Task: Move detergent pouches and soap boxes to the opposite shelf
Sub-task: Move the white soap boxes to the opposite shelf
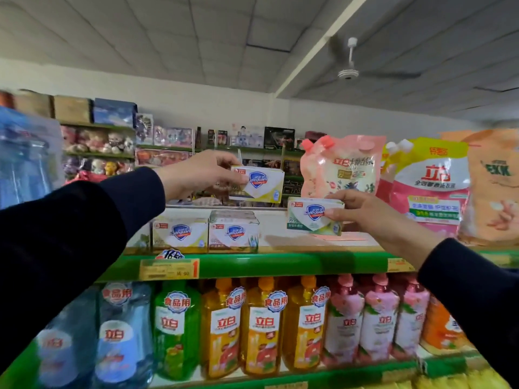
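My left hand [196,171] grips a yellow-and-white soap box [259,183] by its left end and holds it in the air above the top shelf [252,263]. My right hand [373,211] grips a green-and-white soap box [309,217] by its right end, just above the shelf surface. Two stacks of soap boxes [205,234] stand on the shelf at the left. A pink detergent pouch [341,167] stands behind my right hand, with a pink-and-yellow pouch [429,183] and an orange pouch [494,189] to its right.
The lower shelf holds several bottles of dish liquid [261,327] in blue, green, orange and pink. A large blue bottle [25,164] stands at the far left. Shelves of toys and boxes [112,141] line the back wall. A ceiling fan [349,71] hangs overhead.
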